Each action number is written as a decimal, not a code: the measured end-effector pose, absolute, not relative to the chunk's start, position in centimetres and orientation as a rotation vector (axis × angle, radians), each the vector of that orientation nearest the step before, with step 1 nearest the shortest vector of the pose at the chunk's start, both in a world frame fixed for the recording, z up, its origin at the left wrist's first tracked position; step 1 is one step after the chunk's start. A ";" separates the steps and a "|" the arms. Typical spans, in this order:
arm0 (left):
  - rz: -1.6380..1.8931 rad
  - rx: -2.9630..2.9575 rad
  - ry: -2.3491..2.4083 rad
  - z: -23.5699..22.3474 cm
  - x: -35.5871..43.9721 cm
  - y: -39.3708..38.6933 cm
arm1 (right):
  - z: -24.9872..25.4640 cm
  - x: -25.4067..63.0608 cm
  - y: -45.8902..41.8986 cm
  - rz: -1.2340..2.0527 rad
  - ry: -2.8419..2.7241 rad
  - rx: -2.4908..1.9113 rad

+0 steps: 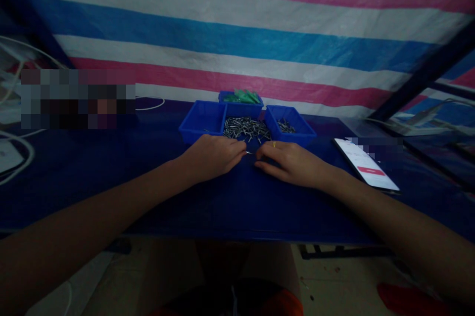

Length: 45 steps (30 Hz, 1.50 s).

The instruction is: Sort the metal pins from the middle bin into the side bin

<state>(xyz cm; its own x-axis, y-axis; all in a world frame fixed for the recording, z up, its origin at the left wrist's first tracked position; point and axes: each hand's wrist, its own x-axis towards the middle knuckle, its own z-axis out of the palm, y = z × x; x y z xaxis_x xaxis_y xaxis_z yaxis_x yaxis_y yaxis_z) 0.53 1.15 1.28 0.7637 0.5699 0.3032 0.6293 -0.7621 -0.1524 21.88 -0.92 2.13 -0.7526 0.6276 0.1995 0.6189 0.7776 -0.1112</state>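
My left hand (217,155) is closed in a pinch on a small thin metal pin (249,153), which sticks out to the right from its fingertips. Facing it, my right hand (287,161) has curled fingers, with a ring on one, and its thumb is bent in below them. The pin's free end is close to these fingertips; whether they touch it or hold another small piece is too small to make out. Just beyond both hands lies a loose pile of similar metal pieces (247,128) on the blue table (230,207).
A blue bin (203,115) stands left of the pile. Another blue bin (304,128) on the right holds some metal pieces. Behind is a bin with green packets (245,96). A lit phone (365,165) lies at right. White cables (150,104) lie at left. A striped sheet (237,44) hangs behind.
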 end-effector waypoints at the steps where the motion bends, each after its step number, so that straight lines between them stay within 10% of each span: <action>1: -0.337 -2.718 -0.954 1.3 0.5 1.2 | 2.1 21.8 -0.9 0.055 -2.768 -0.953; 16: -0.192 -2.684 -1.129 1.5 0.4 0.8 | 2.5 22.3 0.6 0.645 -1.815 -1.307; 26: -0.199 -2.684 -1.068 0.4 0.2 1.2 | 1.0 21.8 -0.4 0.056 -2.591 -1.249; 45: -0.170 -2.706 -1.030 0.0 0.9 1.3 | 1.1 21.9 -0.4 0.019 -2.712 -1.277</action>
<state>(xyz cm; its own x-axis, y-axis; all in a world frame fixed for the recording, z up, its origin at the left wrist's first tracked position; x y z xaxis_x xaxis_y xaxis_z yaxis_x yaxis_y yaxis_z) 0.86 1.31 0.02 0.7446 0.6391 0.1926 0.6671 -0.7225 -0.1818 21.94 -0.40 1.08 -0.6288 0.7675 0.1245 0.7657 0.6391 -0.0722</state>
